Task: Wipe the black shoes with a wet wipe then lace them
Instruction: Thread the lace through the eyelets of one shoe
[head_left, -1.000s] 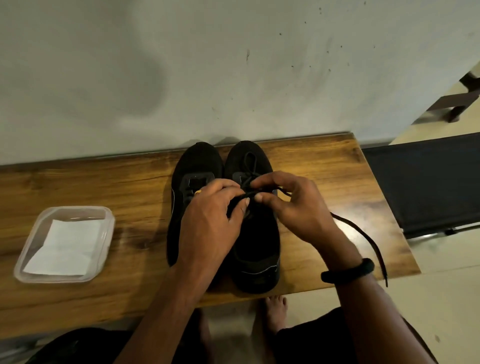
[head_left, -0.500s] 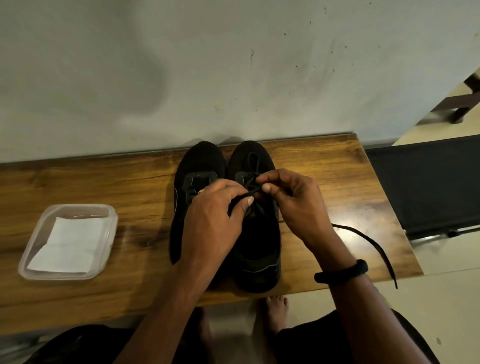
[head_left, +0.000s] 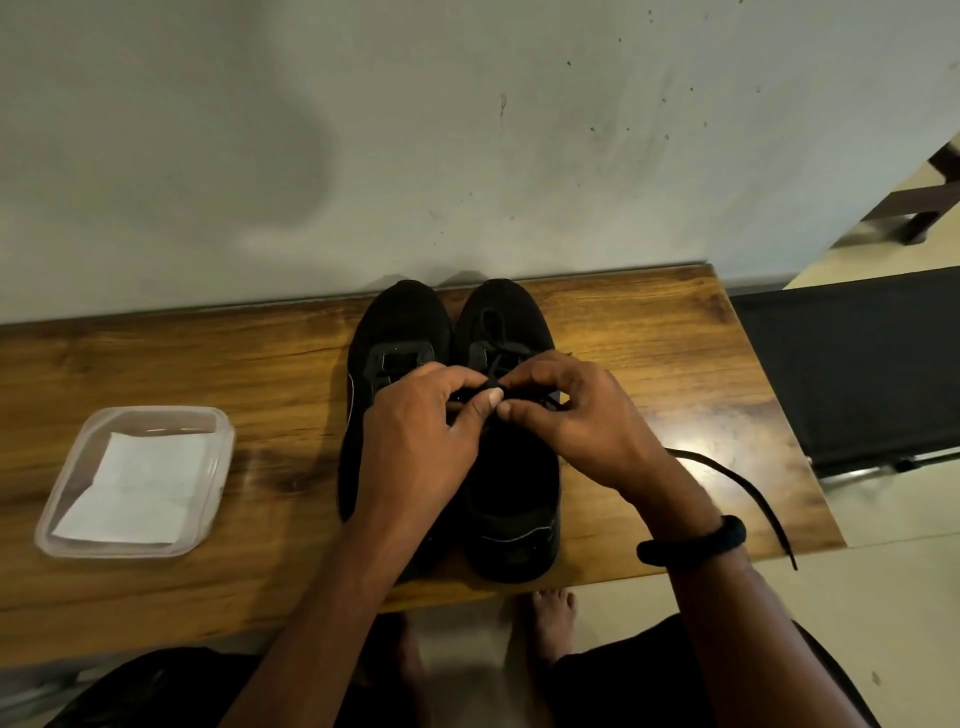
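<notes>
Far left on bench (head_left: 280, 551): clear tub (head_left: 224, 441), white wipe (head_left: 137, 483) lying flat inside, well apart from the shoes.

Mid bench: two black shoes side by side, touching, toes to the wall. Left shoe (head_left: 397, 322) shows bare eyelets and carries no lace; its heel end is hidden under the forearm.

Left hand (head_left: 415, 447) is over the gap between the shoes, fingers (head_left: 480, 405) curled, thumb and forefinger pinching the lace (head_left: 748, 486) above the right shoe's tongue.

Right shoe (head_left: 514, 493) has lace crossings near the toe. Which eyelet is being worked cannot be told, black on black.

Right hand (head_left: 576, 421) meets the left thumb to thumb, fingers curled, pinching the same lace. Black band (head_left: 696, 545) on that wrist.

The loose lace end runs from behind the right wrist, across the bench and off its near edge.

Below the bench edge: a bare foot (head_left: 553, 618) on the floor. Far right: dark seat (head_left: 857, 364) just beside the bench end.
</notes>
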